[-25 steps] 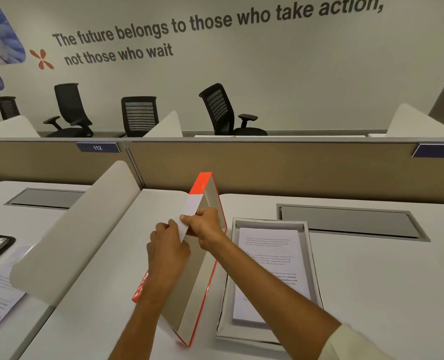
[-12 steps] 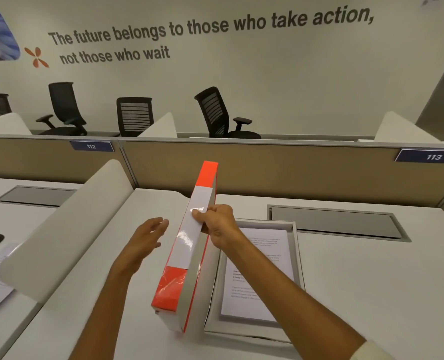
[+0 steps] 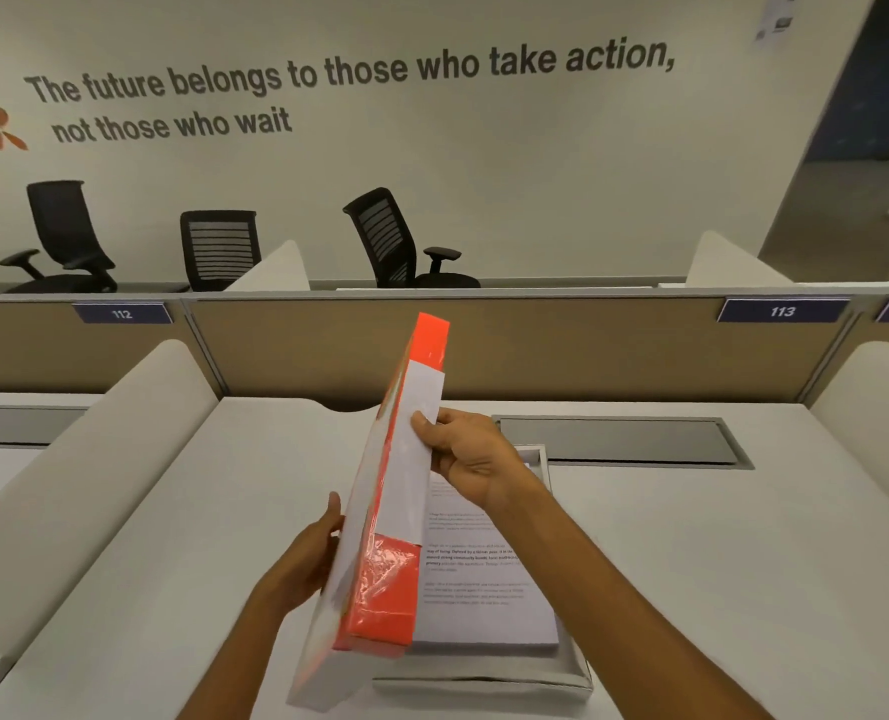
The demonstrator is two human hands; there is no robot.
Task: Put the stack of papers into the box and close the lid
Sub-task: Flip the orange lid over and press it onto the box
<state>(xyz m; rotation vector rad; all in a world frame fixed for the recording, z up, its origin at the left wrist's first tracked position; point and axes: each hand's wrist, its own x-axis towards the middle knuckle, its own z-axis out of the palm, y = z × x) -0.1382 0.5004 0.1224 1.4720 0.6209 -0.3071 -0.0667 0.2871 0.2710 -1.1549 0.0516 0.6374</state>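
The stack of printed papers [image 3: 484, 579] lies inside the shallow grey box [image 3: 484, 685] on the white desk. An orange and white lid [image 3: 395, 491] stands on its long edge, tilted over the box's left side and covering part of it. My right hand [image 3: 471, 462] grips the lid's upper side wall with the thumb on its white label. My left hand [image 3: 310, 556] presses flat against the lid's outer face from the left, partly hidden behind it.
A curved white divider [image 3: 84, 459] borders the desk on the left and another [image 3: 879, 402] on the right. A grey cable hatch [image 3: 619, 441] lies behind the box. A tan partition [image 3: 562, 350] closes the desk's far edge, with office chairs beyond.
The lid has swung from leaning away from the box to tilting over it. My left hand went from apart and open to touching the lid's outer face.
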